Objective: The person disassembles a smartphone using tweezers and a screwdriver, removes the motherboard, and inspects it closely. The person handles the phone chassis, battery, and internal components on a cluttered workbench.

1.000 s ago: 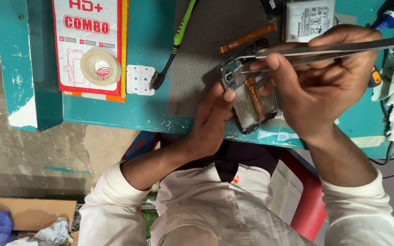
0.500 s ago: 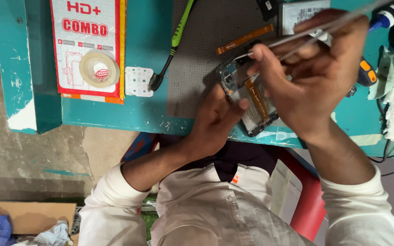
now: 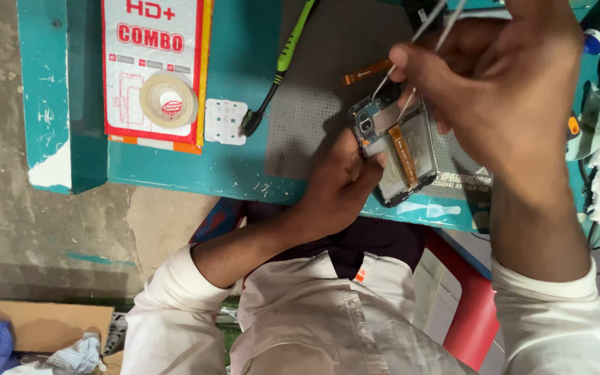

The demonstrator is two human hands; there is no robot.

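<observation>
Below, left hand (image 3: 338,187) gripping opened phone (image 3: 396,149) (on mat), right hand (image 3: 494,90) above pinching tweezers (image 3: 418,42)

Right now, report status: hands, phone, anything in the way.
Left hand steadies opened phone at bench edge. Right hand holds tweezers over it. Nothing blocking.

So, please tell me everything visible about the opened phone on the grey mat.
The opened phone lies back-cover off on the grey perforated mat, showing a blue-grey board, an orange flex strip and a silvery battery area. The left hand steadies its lower left edge. Thin metal tweezers, held in the right hand, point at its top.
</observation>
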